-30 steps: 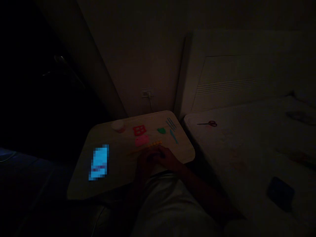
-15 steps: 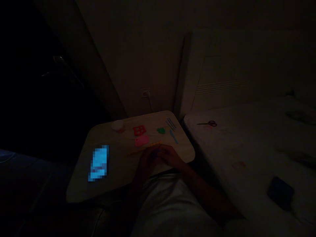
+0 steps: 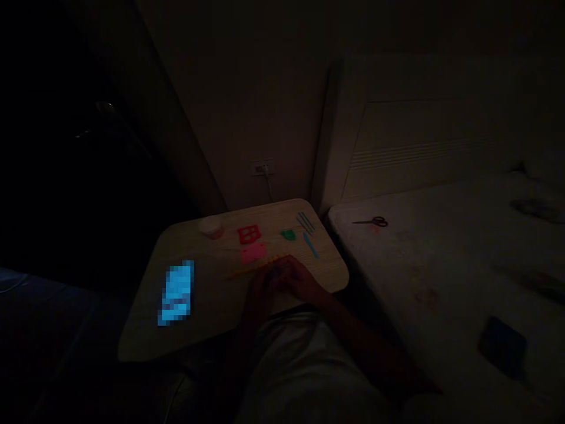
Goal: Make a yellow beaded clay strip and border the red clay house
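Note:
In dim light, my left hand (image 3: 260, 290) and my right hand (image 3: 300, 280) meet over the near edge of a small wooden-topped table (image 3: 212, 318). Their curled fingers close around a dark purplish lump (image 3: 276, 272), mostly hidden and too dark to make out well. Just beyond the fingers lies a thin yellow stick (image 3: 245, 272) with a notched or bumpy end. Past it are a flat pink piece (image 3: 253, 252), a red window-shaped frame (image 3: 249, 234) and a green piece (image 3: 288, 234).
Thin blue sticks (image 3: 305, 223) and a blue plastic knife (image 3: 311, 245) lie at the table's right. A whitish tub (image 3: 212, 227) stands at the back left, near a glowing, pixelated screen (image 3: 177, 292). Scissors (image 3: 373, 222) and a dark blue object (image 3: 503, 346) rest on the bed (image 3: 441, 247).
My right hand's fingers have shifted slightly over the purplish lump, and both hands stay together in nearly the same place. The things on the table have not moved.

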{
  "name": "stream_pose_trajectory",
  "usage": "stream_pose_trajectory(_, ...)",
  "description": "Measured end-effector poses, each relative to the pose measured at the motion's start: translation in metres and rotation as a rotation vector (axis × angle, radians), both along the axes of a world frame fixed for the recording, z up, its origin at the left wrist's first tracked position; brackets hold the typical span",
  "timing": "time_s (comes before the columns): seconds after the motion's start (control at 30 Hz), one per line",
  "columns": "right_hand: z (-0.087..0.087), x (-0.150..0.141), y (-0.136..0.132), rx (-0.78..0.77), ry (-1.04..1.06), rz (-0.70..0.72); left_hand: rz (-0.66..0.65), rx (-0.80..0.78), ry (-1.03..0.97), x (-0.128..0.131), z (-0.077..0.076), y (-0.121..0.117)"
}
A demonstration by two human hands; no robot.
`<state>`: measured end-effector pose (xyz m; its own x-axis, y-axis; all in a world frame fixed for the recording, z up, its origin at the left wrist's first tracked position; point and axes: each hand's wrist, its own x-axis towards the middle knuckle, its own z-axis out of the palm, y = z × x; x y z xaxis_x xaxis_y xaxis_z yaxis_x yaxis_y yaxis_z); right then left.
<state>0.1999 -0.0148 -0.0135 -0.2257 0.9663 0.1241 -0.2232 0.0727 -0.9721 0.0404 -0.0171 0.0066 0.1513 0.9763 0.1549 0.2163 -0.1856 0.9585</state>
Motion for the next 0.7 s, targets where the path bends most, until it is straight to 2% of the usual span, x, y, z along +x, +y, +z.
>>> stream_pose_trajectory(0.1, 0.002, -0.001, -0.003, -0.017, 0.068, 0.048, -0.016, -0.009, 0.018, -0.001, -0.005, -0.002)
stream_pose_trajectory(0.23, 0.004, 0.0, -0.003, -0.03, 0.1, 0.077, 0.086, -0.063, 0.033, -0.001, -0.011, -0.005)
stream_pose_trajectory(0.4, 0.003, 0.0, -0.004, -0.03, 0.082, 0.057, -0.01, -0.027, 0.026, 0.001, -0.005, -0.004)
stream_pose_trajectory(0.47, 0.003, 0.0, -0.004, -0.04, 0.059, 0.031, -0.115, -0.055, 0.056, 0.001, -0.003, -0.002)
stream_pose_trajectory(0.53, 0.004, 0.0, -0.005, -0.039, 0.028, 0.016, -0.164, -0.08, 0.088, 0.0, -0.002, 0.0)
stream_pose_trajectory(0.7, 0.01, 0.001, 0.0, -0.007, -0.066, -0.03, -0.173, -0.065, 0.169, -0.002, -0.005, 0.002)
